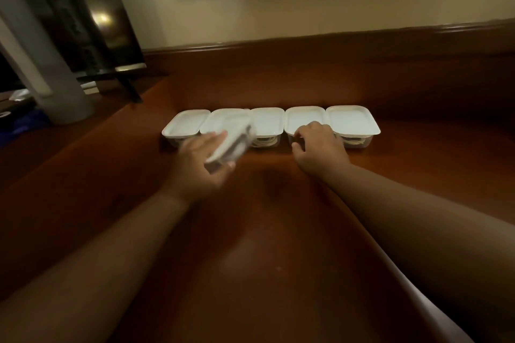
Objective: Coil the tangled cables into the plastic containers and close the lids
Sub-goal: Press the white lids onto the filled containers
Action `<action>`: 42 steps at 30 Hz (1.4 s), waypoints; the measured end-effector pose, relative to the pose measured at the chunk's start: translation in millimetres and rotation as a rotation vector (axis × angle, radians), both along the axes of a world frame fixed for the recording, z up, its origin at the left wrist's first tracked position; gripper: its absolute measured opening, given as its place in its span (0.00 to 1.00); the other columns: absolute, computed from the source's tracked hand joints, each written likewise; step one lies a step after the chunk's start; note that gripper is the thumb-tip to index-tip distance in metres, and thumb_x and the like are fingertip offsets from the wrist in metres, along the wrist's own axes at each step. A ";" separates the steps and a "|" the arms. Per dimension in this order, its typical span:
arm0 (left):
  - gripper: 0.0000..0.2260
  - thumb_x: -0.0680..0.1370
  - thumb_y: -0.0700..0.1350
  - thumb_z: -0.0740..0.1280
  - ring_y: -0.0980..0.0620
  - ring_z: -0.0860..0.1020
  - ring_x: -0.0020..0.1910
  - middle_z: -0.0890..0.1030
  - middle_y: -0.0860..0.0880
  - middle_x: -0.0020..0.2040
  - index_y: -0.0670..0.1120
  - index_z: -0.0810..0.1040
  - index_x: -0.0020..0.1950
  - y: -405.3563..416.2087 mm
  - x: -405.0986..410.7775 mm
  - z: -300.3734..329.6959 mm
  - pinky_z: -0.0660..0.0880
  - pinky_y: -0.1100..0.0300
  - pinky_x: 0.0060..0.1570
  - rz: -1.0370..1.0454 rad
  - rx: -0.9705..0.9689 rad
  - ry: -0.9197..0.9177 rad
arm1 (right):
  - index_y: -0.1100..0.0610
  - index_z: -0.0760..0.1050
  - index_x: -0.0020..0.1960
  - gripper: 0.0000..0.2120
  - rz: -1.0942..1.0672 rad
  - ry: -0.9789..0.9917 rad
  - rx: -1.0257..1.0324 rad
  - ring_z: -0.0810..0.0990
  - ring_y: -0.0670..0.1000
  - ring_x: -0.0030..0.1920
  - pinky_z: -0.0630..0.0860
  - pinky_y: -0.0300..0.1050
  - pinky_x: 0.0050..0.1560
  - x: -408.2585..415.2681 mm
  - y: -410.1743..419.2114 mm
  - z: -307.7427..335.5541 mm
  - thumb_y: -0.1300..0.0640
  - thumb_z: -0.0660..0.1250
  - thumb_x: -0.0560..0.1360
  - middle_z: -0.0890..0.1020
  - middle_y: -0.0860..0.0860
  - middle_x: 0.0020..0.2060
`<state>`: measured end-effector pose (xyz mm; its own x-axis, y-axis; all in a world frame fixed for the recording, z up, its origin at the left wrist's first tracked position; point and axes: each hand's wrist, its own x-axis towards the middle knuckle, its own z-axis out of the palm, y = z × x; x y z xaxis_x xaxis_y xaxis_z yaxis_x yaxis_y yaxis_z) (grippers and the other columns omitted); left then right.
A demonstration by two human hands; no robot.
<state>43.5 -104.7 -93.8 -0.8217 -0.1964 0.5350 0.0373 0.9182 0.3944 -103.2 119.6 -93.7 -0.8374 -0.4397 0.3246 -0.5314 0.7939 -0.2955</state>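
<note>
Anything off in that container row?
Yes: the second container from the left is tilted and lifted out of line, gripped by the left hand. The other four sit flat with lids on; the right hand touches the fourth container.

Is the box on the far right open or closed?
Closed. The far-right box has its white lid lying flat on top.

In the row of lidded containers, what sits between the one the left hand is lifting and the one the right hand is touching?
In the head view, one closed container sits between them, white lid on, a coiled pale cable showing through its clear wall.
</note>
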 end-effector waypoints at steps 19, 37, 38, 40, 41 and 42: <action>0.28 0.76 0.64 0.58 0.42 0.71 0.66 0.73 0.46 0.69 0.55 0.66 0.74 -125.8 -113.1 28.7 0.62 0.44 0.64 0.521 -0.586 -0.500 | 0.52 0.56 0.77 0.32 -0.019 0.105 0.371 0.58 0.56 0.76 0.49 0.59 0.76 -65.5 2.3 -23.8 0.47 0.62 0.77 0.61 0.55 0.76; 0.20 0.72 0.57 0.71 0.42 0.74 0.61 0.78 0.44 0.61 0.47 0.79 0.59 -55.8 -61.8 -2.8 0.70 0.45 0.58 0.330 -0.432 -0.128 | 0.55 0.61 0.76 0.28 0.007 0.037 0.181 0.75 0.60 0.63 0.70 0.55 0.62 -45.6 -8.1 14.3 0.46 0.62 0.80 0.75 0.57 0.65; 0.19 0.71 0.57 0.72 0.41 0.74 0.62 0.77 0.44 0.61 0.48 0.80 0.57 -51.3 -58.7 -9.7 0.70 0.45 0.59 0.337 -0.440 -0.111 | 0.55 0.62 0.75 0.27 0.003 0.039 0.161 0.75 0.61 0.63 0.70 0.55 0.62 -44.3 -10.7 17.8 0.46 0.62 0.80 0.75 0.57 0.64; 0.19 0.72 0.58 0.71 0.43 0.73 0.63 0.76 0.46 0.62 0.50 0.79 0.57 -46.2 -51.5 -20.9 0.69 0.46 0.59 0.349 -0.415 -0.135 | 0.56 0.63 0.74 0.27 0.006 0.057 0.149 0.75 0.61 0.63 0.70 0.56 0.62 -41.3 -20.2 25.3 0.45 0.62 0.80 0.75 0.58 0.64; 0.19 0.73 0.59 0.69 0.45 0.73 0.62 0.76 0.48 0.61 0.51 0.78 0.59 -44.2 -48.9 -25.6 0.69 0.48 0.59 0.340 -0.365 -0.184 | 0.56 0.63 0.74 0.27 0.019 0.068 0.159 0.74 0.62 0.63 0.71 0.56 0.61 -40.1 -26.7 28.5 0.45 0.62 0.80 0.75 0.58 0.64; 0.19 0.74 0.61 0.67 0.47 0.74 0.62 0.76 0.49 0.61 0.52 0.77 0.61 -43.2 -47.3 -30.4 0.69 0.49 0.59 0.331 -0.301 -0.257 | 0.55 0.64 0.73 0.26 0.040 0.081 0.179 0.75 0.61 0.63 0.71 0.55 0.60 -38.4 -34.4 31.6 0.45 0.63 0.80 0.75 0.58 0.63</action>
